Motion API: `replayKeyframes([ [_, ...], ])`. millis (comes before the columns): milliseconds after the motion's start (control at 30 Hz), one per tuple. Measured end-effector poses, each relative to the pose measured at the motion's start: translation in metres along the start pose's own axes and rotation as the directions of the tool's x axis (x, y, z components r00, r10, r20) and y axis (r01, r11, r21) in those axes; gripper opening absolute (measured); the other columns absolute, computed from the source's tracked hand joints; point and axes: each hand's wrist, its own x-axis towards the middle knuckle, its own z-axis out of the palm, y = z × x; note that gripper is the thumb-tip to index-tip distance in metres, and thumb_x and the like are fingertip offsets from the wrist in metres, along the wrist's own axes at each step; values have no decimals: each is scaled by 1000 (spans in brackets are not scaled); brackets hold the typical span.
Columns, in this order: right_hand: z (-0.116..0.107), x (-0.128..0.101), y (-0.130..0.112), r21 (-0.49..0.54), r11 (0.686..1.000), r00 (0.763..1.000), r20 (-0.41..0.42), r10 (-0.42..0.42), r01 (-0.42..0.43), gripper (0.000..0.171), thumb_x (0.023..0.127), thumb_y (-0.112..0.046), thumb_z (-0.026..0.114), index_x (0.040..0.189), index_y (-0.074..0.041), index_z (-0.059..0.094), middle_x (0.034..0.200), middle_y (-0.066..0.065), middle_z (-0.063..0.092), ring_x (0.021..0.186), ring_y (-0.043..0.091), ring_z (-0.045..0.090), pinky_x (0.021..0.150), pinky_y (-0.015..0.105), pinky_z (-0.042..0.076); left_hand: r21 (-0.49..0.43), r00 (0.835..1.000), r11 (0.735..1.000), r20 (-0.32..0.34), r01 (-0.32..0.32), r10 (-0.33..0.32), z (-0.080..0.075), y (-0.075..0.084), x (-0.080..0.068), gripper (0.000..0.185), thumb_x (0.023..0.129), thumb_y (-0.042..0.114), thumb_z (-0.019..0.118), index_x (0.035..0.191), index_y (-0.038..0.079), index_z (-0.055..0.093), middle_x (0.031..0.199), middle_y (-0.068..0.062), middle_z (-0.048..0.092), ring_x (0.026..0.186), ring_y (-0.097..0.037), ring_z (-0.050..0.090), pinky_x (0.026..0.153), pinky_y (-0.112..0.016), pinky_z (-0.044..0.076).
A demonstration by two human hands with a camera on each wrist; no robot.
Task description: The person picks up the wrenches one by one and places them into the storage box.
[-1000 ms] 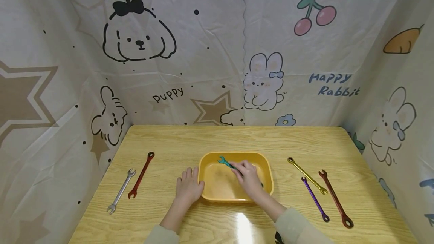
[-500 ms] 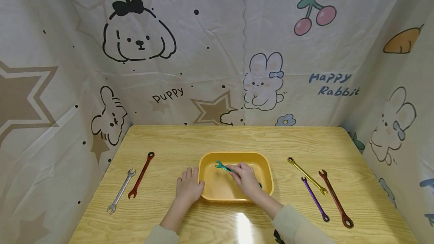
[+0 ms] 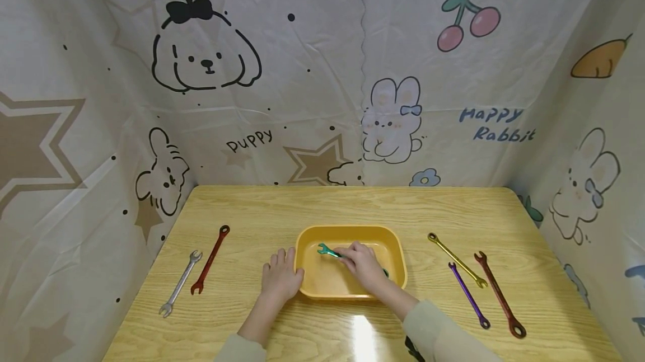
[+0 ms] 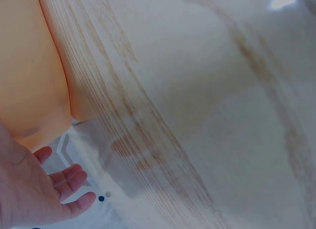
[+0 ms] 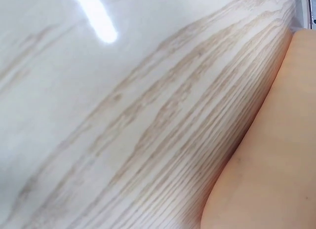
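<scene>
A yellow tray sits on the table in the head view. My right hand is over its inside and pinches a green wrench, whose open-ended head points left. A small dark ring-shaped part near the wrist may be the wrench's other end; most of the shaft is covered by the hand. My left hand rests at the tray's left side with fingers extended, thumb at the rim. In the left wrist view, the left hand lies beside the tray's wall. The right wrist view shows only tray wall and tabletop.
On the left lie a silver wrench and a red wrench. A gold wrench, a purple wrench and a reddish-brown wrench lie on the right. Printed cloth surrounds the table at back and sides.
The right hand has shifted slightly left, and the green wrench's head has moved left and nearer to me. The left hand and the tray stay where they were.
</scene>
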Motion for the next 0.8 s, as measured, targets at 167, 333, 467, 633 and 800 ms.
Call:
replayKeyframes([
  [167, 3, 0, 3, -51, 995, 997, 10, -81, 82, 24, 76, -12, 71, 100, -13, 71, 72, -4, 51, 64, 10, 45, 65, 30, 36, -7, 1000, 1000, 7, 1, 0, -1, 0, 0, 53, 88, 29, 47, 133, 5, 36, 124, -19, 39, 108, -34, 38, 87, -52, 32],
  [333, 3, 1, 3, -59, 993, 993, 59, -100, 103, 24, 77, -13, 70, 101, -14, 71, 73, -3, 51, 66, 12, 46, 66, 30, 37, -7, 1000, 1000, 9, 13, -13, 0, 1, 0, 53, 89, 30, 47, 134, 6, 35, 126, -18, 38, 110, -33, 37, 88, -52, 31],
  [467, 2, 2, 2, -42, 995, 991, 102, -87, 92, 24, 78, -12, 69, 102, -14, 71, 75, -2, 53, 69, 13, 48, 68, 31, 37, -4, 1000, 1000, 5, 13, -13, 0, 1, 0, 53, 88, 30, 47, 134, 6, 36, 125, -18, 39, 110, -34, 37, 88, -52, 31],
  [633, 1, 2, 2, -59, 995, 983, 166, -76, 86, 25, 80, -14, 68, 104, -15, 70, 78, -2, 54, 72, 14, 50, 68, 29, 37, 1, 1000, 1000, -4, 7, -7, -1, 2, -1, 52, 87, 29, 47, 133, 6, 37, 124, -18, 40, 110, -34, 38, 87, -52, 32],
  [800, 3, 4, 3, -85, 992, 975, 210, -73, 93, 25, 80, -16, 67, 105, -15, 70, 79, -2, 54, 72, 14, 50, 65, 26, 35, -5, 1000, 1000, -1, 7, -7, -1, 1, -1, 51, 88, 28, 47, 133, 5, 36, 124, -18, 39, 110, -34, 38, 87, -51, 32],
])
